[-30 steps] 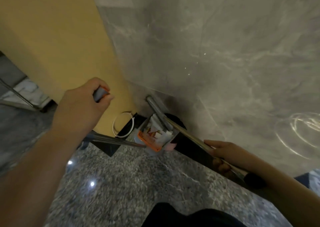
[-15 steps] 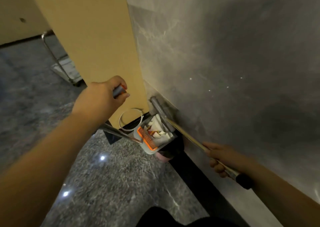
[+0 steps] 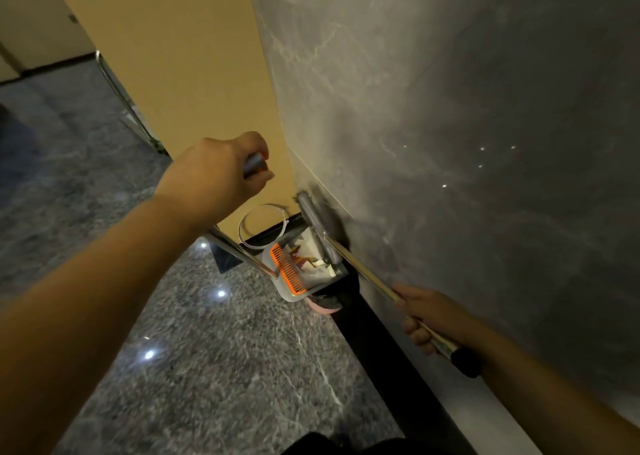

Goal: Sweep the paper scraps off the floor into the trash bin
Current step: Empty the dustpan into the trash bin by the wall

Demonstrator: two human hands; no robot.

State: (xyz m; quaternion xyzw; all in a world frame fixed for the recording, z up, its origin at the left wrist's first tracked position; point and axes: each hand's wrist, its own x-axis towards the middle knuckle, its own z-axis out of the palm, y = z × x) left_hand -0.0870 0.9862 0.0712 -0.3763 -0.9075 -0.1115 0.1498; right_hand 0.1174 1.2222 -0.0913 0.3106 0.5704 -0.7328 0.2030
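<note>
both hands (image 3: 214, 174) (image 3: 433, 319) gripping | dustpan (image 3: 304, 274) holds paper scraps (image 3: 311, 264)

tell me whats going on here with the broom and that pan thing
A person is cleaning up by the wall. The left hand grips the top of the dustpan handle, and the dustpan holds paper scraps behind its orange comb. The right hand grips the broom handle, with the broom head resting over the pan. A pink bin shows just beneath the pan; the scraps are not tipped in yet.
</note>
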